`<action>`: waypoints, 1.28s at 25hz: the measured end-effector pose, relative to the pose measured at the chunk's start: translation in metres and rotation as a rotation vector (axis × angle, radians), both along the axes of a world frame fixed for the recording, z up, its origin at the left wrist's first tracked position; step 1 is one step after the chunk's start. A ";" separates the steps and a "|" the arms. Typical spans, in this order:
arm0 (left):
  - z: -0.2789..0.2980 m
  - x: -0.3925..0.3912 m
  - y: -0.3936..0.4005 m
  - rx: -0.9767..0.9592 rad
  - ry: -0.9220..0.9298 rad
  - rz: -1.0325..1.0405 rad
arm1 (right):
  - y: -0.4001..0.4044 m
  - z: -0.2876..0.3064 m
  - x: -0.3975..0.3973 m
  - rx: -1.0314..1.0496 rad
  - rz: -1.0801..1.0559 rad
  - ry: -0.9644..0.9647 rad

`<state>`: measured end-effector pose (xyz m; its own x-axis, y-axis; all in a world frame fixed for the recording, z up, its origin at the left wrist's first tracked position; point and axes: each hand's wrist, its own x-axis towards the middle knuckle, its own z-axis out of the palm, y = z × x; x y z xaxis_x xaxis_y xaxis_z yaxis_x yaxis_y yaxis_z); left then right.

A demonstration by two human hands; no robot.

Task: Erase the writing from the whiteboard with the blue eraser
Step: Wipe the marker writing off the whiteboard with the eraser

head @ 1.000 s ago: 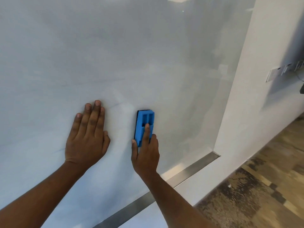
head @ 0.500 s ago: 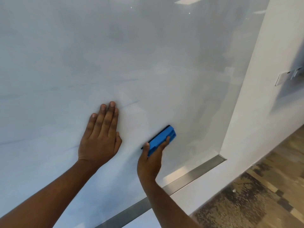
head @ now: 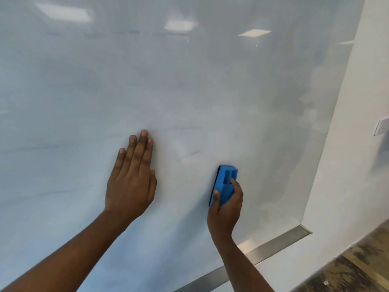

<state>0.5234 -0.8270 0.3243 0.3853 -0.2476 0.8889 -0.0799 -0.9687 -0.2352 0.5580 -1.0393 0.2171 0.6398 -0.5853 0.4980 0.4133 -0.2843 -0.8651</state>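
Whiteboard (head: 189,81): fills most of view, glossy, ceiling lights reflected near top. No readable writing; only faint grey smears, 1 thin streak (head: 190,153) between the 2 hands, fainter lines to the left and along the top.

Metal strip (head: 273,247) along the board's bottom edge; white wall (head: 357,144) at right, patterned floor (head: 347,270) below.

Left hand (head: 131,182): flat on the board, fingers (head: 140,152) straight and together, released, gripping nothing. Reads as a brace.

Right hand (head: 226,207): fingers (head: 235,184) wrapped around the lower half of the eraser (head: 226,182), thumb on its left edge, grasping it.

Eraser: blue, dark pad side against the board, low and right of centre, long axis near upright, tipped slightly right.

Key relation: nearest streak lies up and left of the eraser, closer to the right hand's tool than to anything else. Judgement: next stroke wants to travel up-left, broadside across the streak. Task looks nearly done.
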 end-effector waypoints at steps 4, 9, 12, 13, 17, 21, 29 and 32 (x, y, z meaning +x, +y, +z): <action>0.046 -0.014 0.045 -0.041 -0.068 0.043 | -0.012 0.086 0.021 0.130 -0.005 -0.060; 0.033 -0.026 0.078 -0.030 -0.067 0.074 | 0.094 0.074 -0.024 -0.204 0.020 -0.261; 0.022 -0.025 0.089 -0.003 -0.085 0.066 | 0.121 0.045 -0.040 -0.522 0.163 -0.378; 0.018 -0.025 0.094 -0.002 -0.095 0.061 | 0.105 0.046 -0.029 -0.505 0.126 -0.380; -0.002 -0.026 0.102 0.000 -0.120 0.064 | 0.031 0.073 0.010 0.031 -0.122 -0.009; -0.007 -0.023 0.103 0.008 -0.164 0.061 | 0.122 0.027 -0.038 -0.238 -0.030 -0.178; -0.004 -0.047 0.140 0.089 -0.082 -0.035 | 0.094 0.014 -0.029 0.123 -0.064 0.135; 0.000 -0.057 0.151 0.050 -0.066 -0.028 | 0.165 0.014 -0.058 -0.024 -0.081 -0.020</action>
<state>0.4661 -0.6762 0.3243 0.3183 -0.3023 0.8985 -0.0897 -0.9531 -0.2889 0.4998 -0.8742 0.2315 0.5806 -0.6225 0.5248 0.4053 -0.3380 -0.8494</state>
